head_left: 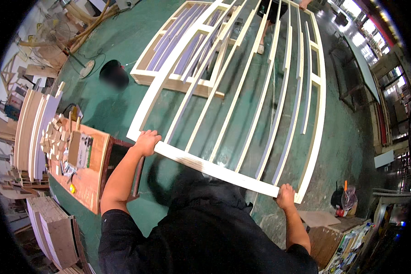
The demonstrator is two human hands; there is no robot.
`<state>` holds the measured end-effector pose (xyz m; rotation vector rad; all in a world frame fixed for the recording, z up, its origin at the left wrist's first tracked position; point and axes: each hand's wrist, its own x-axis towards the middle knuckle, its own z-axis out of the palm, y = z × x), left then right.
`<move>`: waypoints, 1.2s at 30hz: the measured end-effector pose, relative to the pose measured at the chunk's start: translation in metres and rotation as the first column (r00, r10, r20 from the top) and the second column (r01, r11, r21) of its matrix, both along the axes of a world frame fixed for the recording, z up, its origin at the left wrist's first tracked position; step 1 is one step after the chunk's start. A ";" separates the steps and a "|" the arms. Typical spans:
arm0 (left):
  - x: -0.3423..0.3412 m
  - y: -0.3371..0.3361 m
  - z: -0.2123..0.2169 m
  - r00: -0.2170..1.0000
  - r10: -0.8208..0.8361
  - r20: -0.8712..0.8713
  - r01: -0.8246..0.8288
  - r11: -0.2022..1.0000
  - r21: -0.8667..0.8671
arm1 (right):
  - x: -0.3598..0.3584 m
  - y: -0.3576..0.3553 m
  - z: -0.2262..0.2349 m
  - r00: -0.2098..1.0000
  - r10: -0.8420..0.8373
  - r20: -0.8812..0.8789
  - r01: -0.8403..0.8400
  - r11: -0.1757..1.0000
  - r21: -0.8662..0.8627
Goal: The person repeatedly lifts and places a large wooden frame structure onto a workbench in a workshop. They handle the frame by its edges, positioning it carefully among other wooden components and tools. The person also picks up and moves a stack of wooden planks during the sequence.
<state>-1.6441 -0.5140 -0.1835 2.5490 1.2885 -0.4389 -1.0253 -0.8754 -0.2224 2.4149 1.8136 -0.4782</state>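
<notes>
**Both hands clamped on the near rail of a large pale wooden frame**

Left hand (146,142) at about nine o'clock of centre, fingers curled tight over the near end rail of the wooden frame (242,105), thumb side toward the body; closed around the rail close to its left corner, no gap showing between palm and wood. Right hand (285,196) at about four o'clock, wrapped shut around the same rail just short of its right corner; knuckles up, fingertips hidden under the wood. Both arms stretched forward from the lower edge, wide apart, the rail running slantwise between them from upper left to lower right.

Frame itself filling the middle and upper part of the view, reaching away toward twelve o'clock; long thin slats running lengthwise between two heavier side rails, short cross pieces near the right side; far end at the top edge, where another person's legs (271,18) stand by it. Lifted or resting at the far end: cannot tell.

Under the frame, at eleven o'clock, a smaller stacked frame (178,73) lying flat on the green floor (351,137). At nine o'clock, a wooden workbench (84,178) scattered with small wood blocks (55,132); beside it, farther left, leaning boards (29,128). At five o'clock, a cluttered box (351,242) of odds and ends.
</notes>
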 end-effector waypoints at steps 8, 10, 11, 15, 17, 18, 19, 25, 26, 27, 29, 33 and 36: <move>0.009 0.222 -0.022 1.000 0.021 -0.003 -0.021 0.996 -0.081 | 0.009 0.212 -0.022 0.995 -0.021 0.099 0.023 1.000 -0.020; 0.008 0.279 -0.031 0.999 0.036 -0.039 -0.040 0.993 -0.107 | -0.001 0.270 -0.009 0.996 -0.040 0.085 0.046 0.997 -0.064; 0.006 0.313 -0.034 0.999 0.021 -0.035 -0.024 0.997 -0.072 | -0.003 0.298 -0.006 0.996 -0.049 0.079 0.056 0.995 -0.085; -0.001 0.382 -0.038 0.999 -0.030 -0.045 0.027 0.997 -0.070 | -0.011 0.363 -0.017 0.996 -0.044 0.073 0.045 0.999 -0.009; 0.008 0.418 -0.031 0.995 -0.019 -0.095 0.012 0.997 -0.082 | -0.010 0.398 -0.021 0.997 -0.026 0.079 0.027 1.000 -0.014; 0.007 0.439 -0.034 0.994 -0.021 -0.110 0.014 0.998 -0.065 | -0.009 0.425 -0.025 0.997 -0.025 0.071 0.024 1.000 0.009; 0.005 0.461 -0.042 0.993 -0.022 -0.120 0.017 0.999 -0.046 | -0.006 0.454 -0.031 0.997 -0.025 0.068 0.022 0.999 0.035; -0.006 0.547 -0.057 0.997 -0.001 -0.075 0.001 1.000 0.000 | -0.009 0.556 -0.054 0.995 -0.014 0.101 0.017 0.999 -0.028; -0.013 0.561 -0.058 0.998 0.002 -0.064 -0.002 1.000 0.000 | -0.018 0.570 -0.059 0.996 -0.012 0.085 0.015 0.999 -0.032; -0.016 0.574 -0.063 0.999 0.025 -0.046 -0.025 1.000 0.007 | -0.018 0.591 -0.060 0.996 -0.007 0.087 0.009 1.000 -0.028; -0.031 0.602 -0.074 0.997 0.070 -0.012 -0.070 0.997 0.023 | -0.021 0.634 -0.064 0.996 0.001 0.090 0.000 1.000 -0.020; -0.044 0.657 -0.088 0.992 0.094 -0.079 -0.094 0.996 -0.003 | -0.034 0.699 -0.082 0.996 0.034 0.087 -0.027 0.996 -0.082; -0.072 0.702 -0.120 0.993 0.104 -0.057 -0.103 0.995 0.010 | -0.056 0.740 -0.097 0.994 0.069 0.084 -0.066 0.997 -0.043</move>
